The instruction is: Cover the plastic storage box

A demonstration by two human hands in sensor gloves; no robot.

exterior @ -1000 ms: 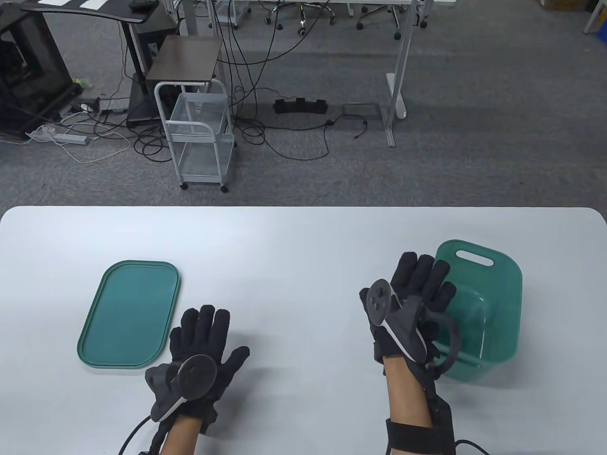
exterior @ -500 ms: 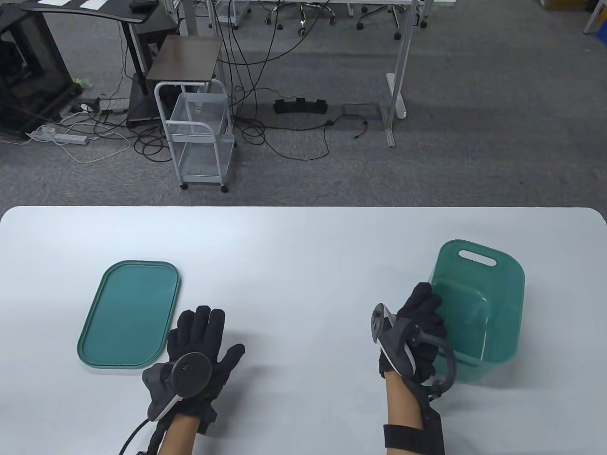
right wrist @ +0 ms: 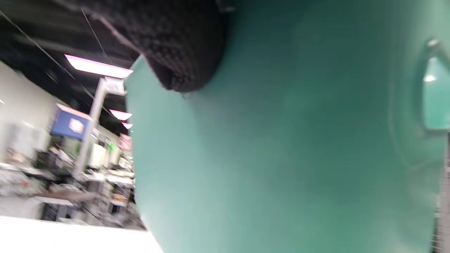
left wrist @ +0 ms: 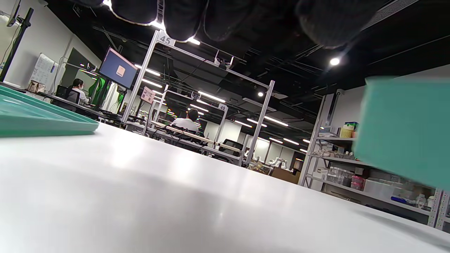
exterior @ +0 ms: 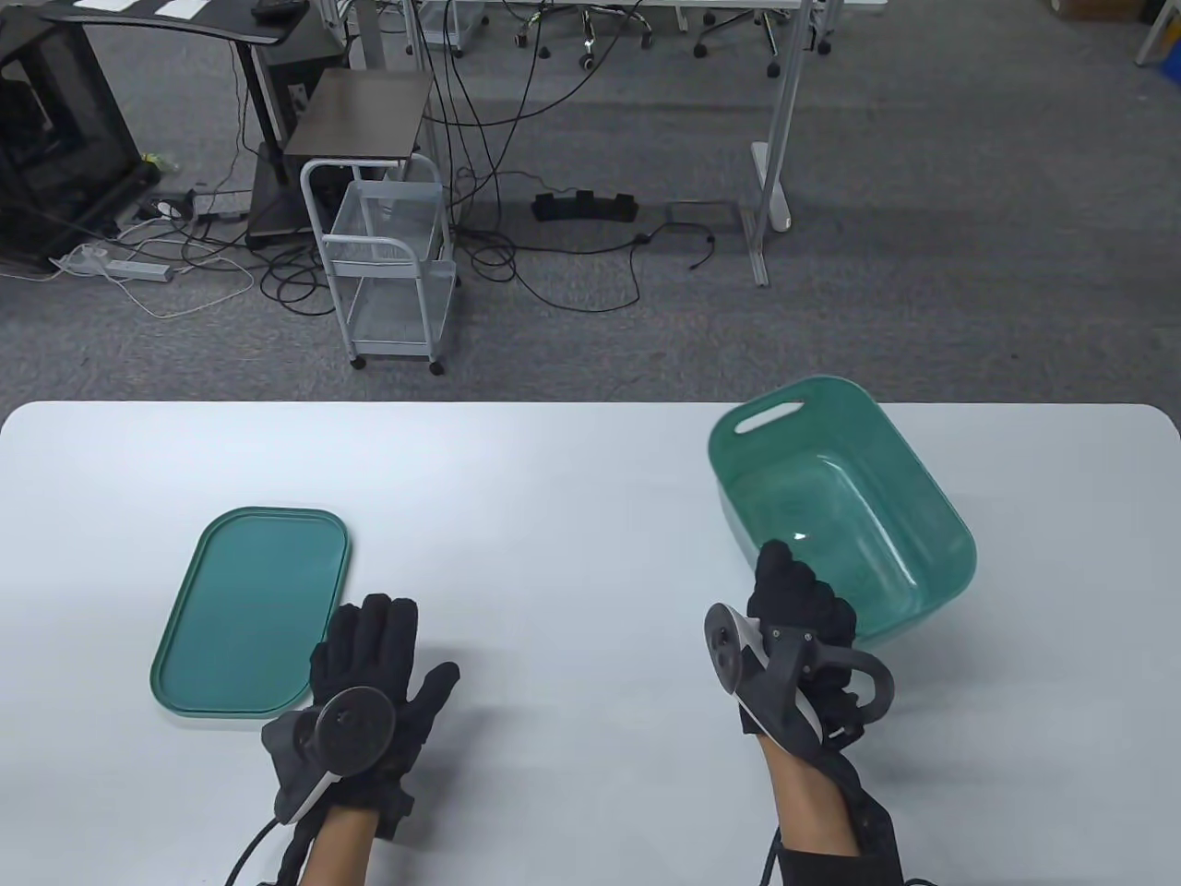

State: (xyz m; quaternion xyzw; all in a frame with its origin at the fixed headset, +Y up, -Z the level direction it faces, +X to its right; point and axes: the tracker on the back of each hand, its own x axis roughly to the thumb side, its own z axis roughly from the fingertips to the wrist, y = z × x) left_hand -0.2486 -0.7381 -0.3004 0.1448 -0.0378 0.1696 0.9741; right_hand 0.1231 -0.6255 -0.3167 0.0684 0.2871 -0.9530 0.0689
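Green translucent box (exterior: 835,498), uncovered, tilted

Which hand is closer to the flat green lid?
Left. The left hand lies flat on the table beside the lid's near right corner. The right hand is far across the table, gripping the green box.

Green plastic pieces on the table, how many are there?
2. The lid lies flat on the table's left side, by the left hand. The storage box sits open on the right, its near end gripped by the right hand. Nothing else green shows.
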